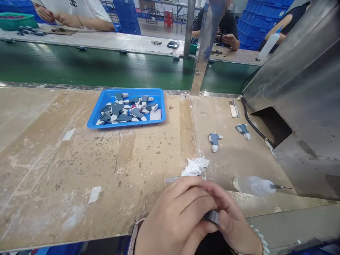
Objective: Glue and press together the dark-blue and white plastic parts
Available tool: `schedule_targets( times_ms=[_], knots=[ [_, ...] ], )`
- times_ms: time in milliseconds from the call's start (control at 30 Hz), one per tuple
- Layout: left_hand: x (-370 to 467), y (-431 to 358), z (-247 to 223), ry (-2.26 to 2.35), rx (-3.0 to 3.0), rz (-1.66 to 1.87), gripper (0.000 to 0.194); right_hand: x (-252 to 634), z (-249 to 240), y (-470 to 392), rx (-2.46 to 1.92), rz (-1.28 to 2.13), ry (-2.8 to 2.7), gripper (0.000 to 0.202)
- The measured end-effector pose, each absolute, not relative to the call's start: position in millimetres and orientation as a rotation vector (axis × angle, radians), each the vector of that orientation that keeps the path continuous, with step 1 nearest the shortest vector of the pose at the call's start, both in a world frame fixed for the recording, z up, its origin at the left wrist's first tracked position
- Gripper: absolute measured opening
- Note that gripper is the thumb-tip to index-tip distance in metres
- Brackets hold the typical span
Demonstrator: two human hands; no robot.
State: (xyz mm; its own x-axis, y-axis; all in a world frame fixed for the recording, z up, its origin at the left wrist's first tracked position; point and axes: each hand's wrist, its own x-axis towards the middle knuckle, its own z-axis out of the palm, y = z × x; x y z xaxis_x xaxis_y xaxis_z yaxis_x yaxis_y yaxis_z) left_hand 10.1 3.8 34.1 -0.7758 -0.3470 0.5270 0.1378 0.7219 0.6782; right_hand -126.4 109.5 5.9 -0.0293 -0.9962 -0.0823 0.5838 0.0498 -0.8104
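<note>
- The left hand (172,216) curls over a small dark grey part (211,216), fingers bent together around it; the part sits at the lower centre-right of the frame, mostly hidden.
- The right hand (235,223) closes on the same part from the other side, thumb against its visible end. The two hands touch, probably to steady so small a thing in the air; what the covered fingertips do, I cannot tell.
- Just beyond the knuckles, a crumpled white tissue (195,166) and a flat metal strip (172,180) lie on the worktop (151,152), seemingly kept near for quick reach.
- Right of the hands, a squeeze bottle (255,186) rests on its side, its needle tip (281,187) pointing right, away from the fingers, perhaps to avoid pricks.
- At centre right, two grey-and-white pieces (214,141) lie well apart, the other one (242,131) near a black cable (252,122); the spacing likely keeps them from touching.
- Upper left of centre, a blue tray (162,101) gathers a heap of similar pieces (136,112), its raised rim presumably stopping them from sliding off.
- Along the top, a green conveyor belt (106,71) separates this worktop from the co-workers' side.
</note>
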Motion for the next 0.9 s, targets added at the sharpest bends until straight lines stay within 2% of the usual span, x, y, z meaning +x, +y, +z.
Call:
schedule_targets(
  times_ms=[133,733,900],
  knots=[
    [10.0,4.8,31.3,-2.26,0.19,-0.978,0.013,-127.9,9.9,107.9,-0.759,-1.422,0.879,0.035],
    [10.1,7.0,29.1,-2.179,0.199,-0.983,0.015,-132.1,5.0,112.6,-0.721,-1.354,0.913,0.045],
    [5.3,8.8,25.8,-2.097,0.269,-0.965,0.03,-132.3,5.6,112.7,-0.7,-1.371,1.034,0.042]
  ],
)
